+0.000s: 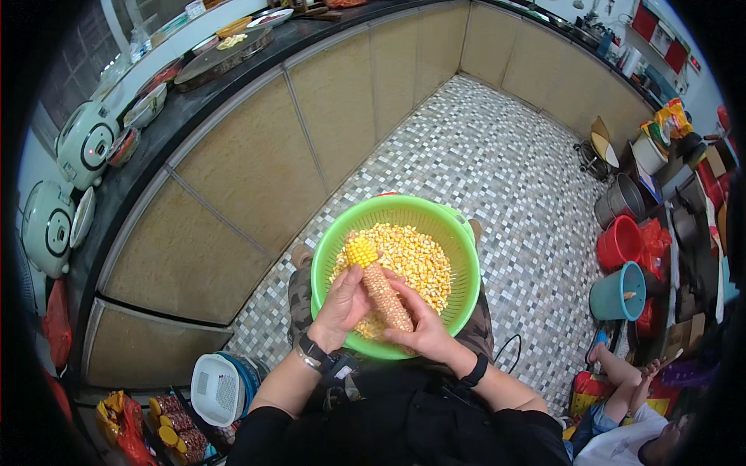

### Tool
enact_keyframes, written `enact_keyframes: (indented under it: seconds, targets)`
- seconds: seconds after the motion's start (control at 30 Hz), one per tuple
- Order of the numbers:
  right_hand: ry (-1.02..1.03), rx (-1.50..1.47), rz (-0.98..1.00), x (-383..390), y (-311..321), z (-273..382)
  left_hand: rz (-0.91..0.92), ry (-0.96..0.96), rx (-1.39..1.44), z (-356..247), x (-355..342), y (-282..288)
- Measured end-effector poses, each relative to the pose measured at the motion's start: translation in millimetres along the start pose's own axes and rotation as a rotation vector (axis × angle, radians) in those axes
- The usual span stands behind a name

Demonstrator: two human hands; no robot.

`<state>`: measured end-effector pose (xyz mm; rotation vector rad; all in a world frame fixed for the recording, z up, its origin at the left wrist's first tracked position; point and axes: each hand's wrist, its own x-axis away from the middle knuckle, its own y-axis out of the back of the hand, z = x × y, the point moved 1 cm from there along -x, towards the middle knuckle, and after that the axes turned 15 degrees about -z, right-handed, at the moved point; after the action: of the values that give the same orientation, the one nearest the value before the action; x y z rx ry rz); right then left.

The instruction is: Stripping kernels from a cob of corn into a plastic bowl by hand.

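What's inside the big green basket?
Lots of loose yellow corn kernels lie inside the green basket. The left hand and right hand hold a corn cob over them, hiding some. Whatever lies beneath the top kernels is covered, so I can't tell.

Black short-sleeved top (pixel 404 431), plain from where I stand; mottled camouflage trousers (pixel 301 301) below it; silvery bracelet (pixel 308 360) beside a dark band (pixel 315 349) at the left wrist; black wristband (pixel 475 371) on the right.
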<state>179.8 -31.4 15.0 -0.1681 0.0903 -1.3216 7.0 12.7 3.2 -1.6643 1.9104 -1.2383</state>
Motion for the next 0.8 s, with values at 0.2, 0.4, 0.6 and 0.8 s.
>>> enact_keyframes:
  seconds: [0.2, 0.4, 0.6, 0.8]
  targets:
    - [0.109, 0.157, -0.048, -1, -5, 10, -0.06, -0.038, -0.028, -4, 1, 6]
    - [0.112, 0.183, -0.056, -3, -4, 1, -0.076, -0.045, -0.022, -5, 3, 8]
    - [0.135, 0.088, -0.069, -1, -2, -7, -0.082, -0.02, 0.015, 0, -4, 0]
    - [0.089, 0.203, 0.0, 1, -5, 5, -0.16, -0.022, -0.055, -1, 4, 2]
